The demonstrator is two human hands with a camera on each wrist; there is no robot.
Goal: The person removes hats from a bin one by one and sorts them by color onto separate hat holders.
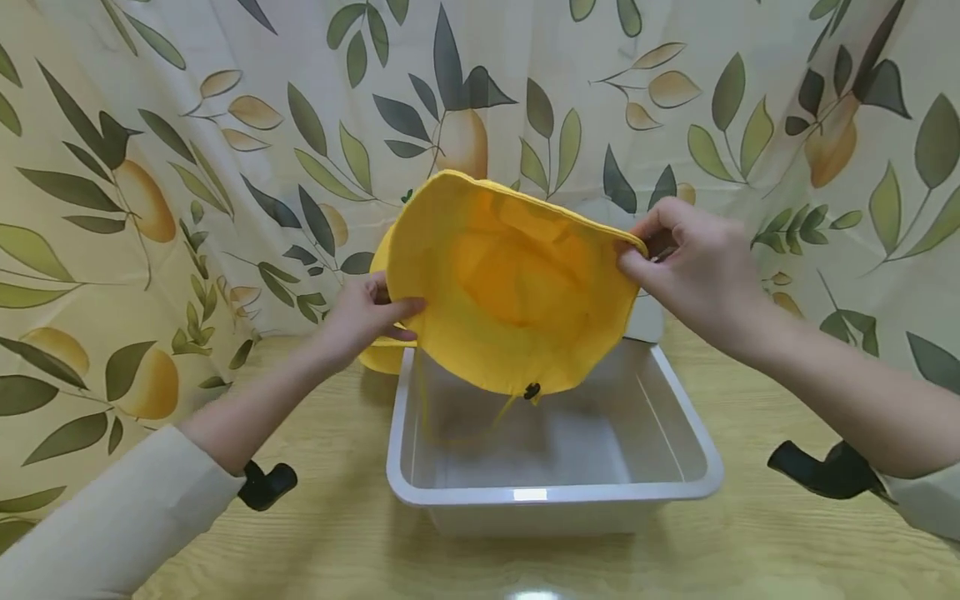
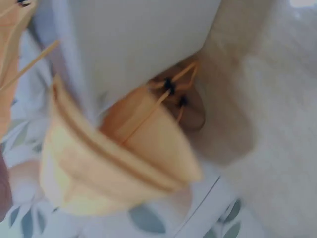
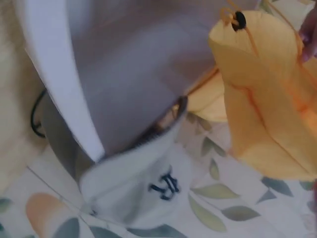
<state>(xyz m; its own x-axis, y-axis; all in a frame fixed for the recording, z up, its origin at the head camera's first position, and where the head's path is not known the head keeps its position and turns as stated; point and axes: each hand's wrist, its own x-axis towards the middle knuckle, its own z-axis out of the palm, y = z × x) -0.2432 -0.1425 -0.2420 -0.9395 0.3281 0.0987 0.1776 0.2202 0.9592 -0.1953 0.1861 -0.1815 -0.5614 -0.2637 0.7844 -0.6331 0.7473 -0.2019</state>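
Both hands hold a yellow bucket hat (image 1: 517,275) up over a pale plastic bin (image 1: 555,495), its hollow inside facing the head camera. My left hand (image 1: 360,321) pinches the brim at the left, thumb in front. At the upper right, my right hand (image 1: 697,271) pinches the brim between thumb and fingers. A thin yellow cord with a black toggle (image 1: 532,391) hangs from the hat's lower edge. Behind the held hat at the left is a second yellow hat (image 2: 114,168), with its cord and black toggles beside the bin in the left wrist view.
Behind the bin at the right stands a light grey hat (image 3: 133,188) with dark embroidery, against the bin's wall. The bin rests on a wood-grain table (image 1: 315,517). A leaf-patterned curtain (image 1: 247,167) hangs behind. Black straps (image 1: 825,471) sit at the wrists.
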